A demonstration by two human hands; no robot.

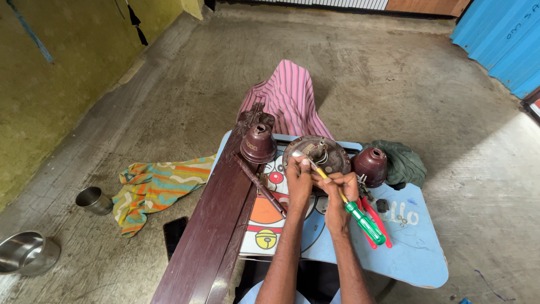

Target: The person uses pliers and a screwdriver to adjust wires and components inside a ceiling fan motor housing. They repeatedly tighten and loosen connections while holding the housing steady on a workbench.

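Green-handled screwdriver (360, 218) first: we hold it in our right hand (339, 198), fingers clenched around the yellow shaft just above the translucent green grip, the metal tip angled up and left toward the centre of the fan motor housing (332, 153). Our left hand (298, 181) is closed beside the right one, its fingertips pinched on the shaft nearer the tip, at the front edge of the housing; whether it also grips a small part there we cannot tell. Motor housing: round, dark brown, dusty, lying flat on the pale blue bench (416, 256), with a short spindle and loose wires at its middle. Left of it, one maroon bell-shaped canopy cup (258, 144), upright; right of it, a second maroon cup (370, 166), also upright, just beside a crumpled dark green cloth (406, 162). Red-handled pliers (376, 225) lie on the bench under the screwdriver grip. Dark brown fan blades (211, 231), long, stacked, run along the bench's left edge, with a thin dark rod (261, 187) slanting across the cartoon print. Behind the bench, pink striped cloth (289, 98). On the concrete floor to the left: multicoloured striped cloth (153, 188), black phone (175, 236), steel tumbler (93, 200), steel bowl (25, 253).
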